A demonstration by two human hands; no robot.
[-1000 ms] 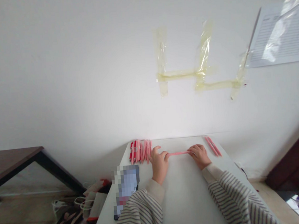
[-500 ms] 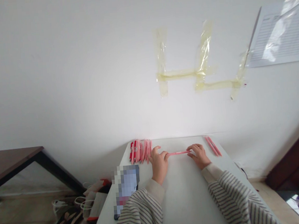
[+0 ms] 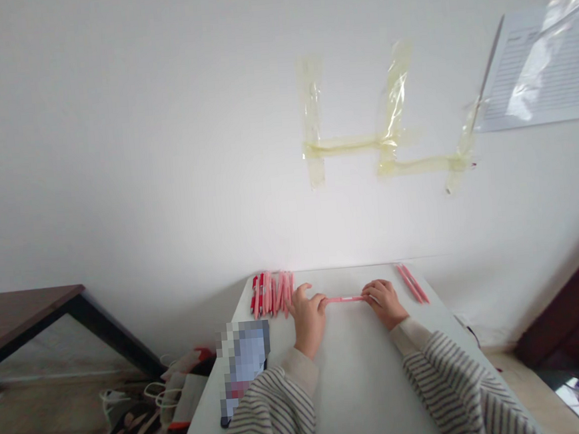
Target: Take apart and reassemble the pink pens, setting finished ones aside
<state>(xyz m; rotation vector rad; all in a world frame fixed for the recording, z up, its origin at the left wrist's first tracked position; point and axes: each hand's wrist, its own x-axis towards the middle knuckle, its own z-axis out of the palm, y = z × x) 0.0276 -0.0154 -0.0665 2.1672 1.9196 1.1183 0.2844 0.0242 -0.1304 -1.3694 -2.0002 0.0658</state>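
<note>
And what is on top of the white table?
The table holds pink and red pens, two separate pink pens and, blurred, perhaps a phone. The left hand and right hand hold another pink pen. The sleeves hide whatever lies under them.

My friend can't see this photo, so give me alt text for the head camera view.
A person's left hand and right hand hold a pink pen by its two ends at a white table. A cluster of pink and red pens lies beside the left hand, a pair of pink pens beyond the right hand, with yellowish tape on the wall behind.
</note>
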